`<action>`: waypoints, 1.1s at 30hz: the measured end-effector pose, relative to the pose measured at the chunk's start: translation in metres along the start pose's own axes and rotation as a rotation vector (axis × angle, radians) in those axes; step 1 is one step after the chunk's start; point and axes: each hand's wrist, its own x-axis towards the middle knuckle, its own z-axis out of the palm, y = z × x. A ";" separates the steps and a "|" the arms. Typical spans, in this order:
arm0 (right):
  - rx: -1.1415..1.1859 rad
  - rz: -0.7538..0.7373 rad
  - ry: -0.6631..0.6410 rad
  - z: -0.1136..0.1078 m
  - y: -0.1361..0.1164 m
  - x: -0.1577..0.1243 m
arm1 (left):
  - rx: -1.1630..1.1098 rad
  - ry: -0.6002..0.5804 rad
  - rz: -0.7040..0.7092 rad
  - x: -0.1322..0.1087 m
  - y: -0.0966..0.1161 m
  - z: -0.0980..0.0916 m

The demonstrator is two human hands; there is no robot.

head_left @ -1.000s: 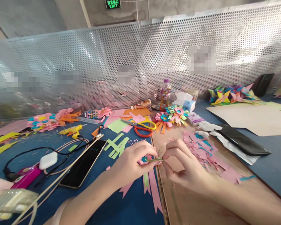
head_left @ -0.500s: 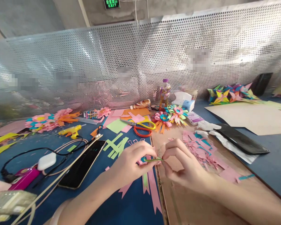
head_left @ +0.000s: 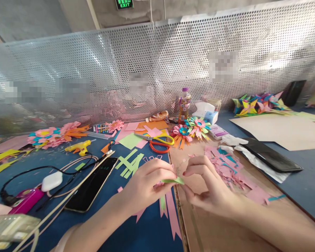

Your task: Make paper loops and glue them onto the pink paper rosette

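Note:
My left hand [head_left: 151, 178] is closed, pinching a green paper strip [head_left: 177, 180] whose free end points right. Behind its fingers a bit of pink paper shows, mostly hidden. Below that hand are pink paper tails [head_left: 172, 215] with notched ends, and a short green one [head_left: 162, 203] lies over pink; whether they join what I hold cannot be seen. My right hand [head_left: 210, 183] is curved beside the strip's end, thumb and forefinger apart, the thumb close to the strip or just touching it. More green strips [head_left: 132, 164] lie left of my left hand.
Scissors [head_left: 160, 145] with red and yellow handles lie ahead. Finished paper flowers [head_left: 198, 127] stand by a drink bottle [head_left: 184, 106]. Pink scraps [head_left: 225, 168] are heaped on the right. A phone [head_left: 93, 185], a yellow glue gun [head_left: 80, 147] and cables lie on the left.
My right finger and thumb have parted from the green strip's end, which they pinched before. The strip now shows more of its flat face. My left hand keeps its grip.

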 end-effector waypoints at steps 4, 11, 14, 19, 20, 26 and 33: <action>0.059 0.028 -0.031 0.000 -0.003 0.000 | 0.021 0.005 0.020 -0.002 0.001 0.001; 0.556 0.550 -0.100 -0.002 -0.003 0.004 | 0.025 0.065 -0.030 0.001 -0.002 0.003; 0.782 0.716 -0.041 0.000 0.001 0.005 | 0.000 0.097 -0.105 0.003 0.000 0.002; 1.043 1.035 0.066 0.006 0.012 0.005 | -0.061 0.108 -0.286 0.005 0.004 0.002; 1.034 1.060 0.068 0.007 0.013 0.005 | -0.067 0.104 -0.316 0.005 0.004 0.002; 0.776 0.934 -0.017 0.004 0.008 0.008 | -0.097 0.088 -0.385 0.003 0.003 0.006; 0.658 0.721 -0.111 -0.004 0.001 0.012 | -0.152 0.077 -0.420 0.002 0.003 0.006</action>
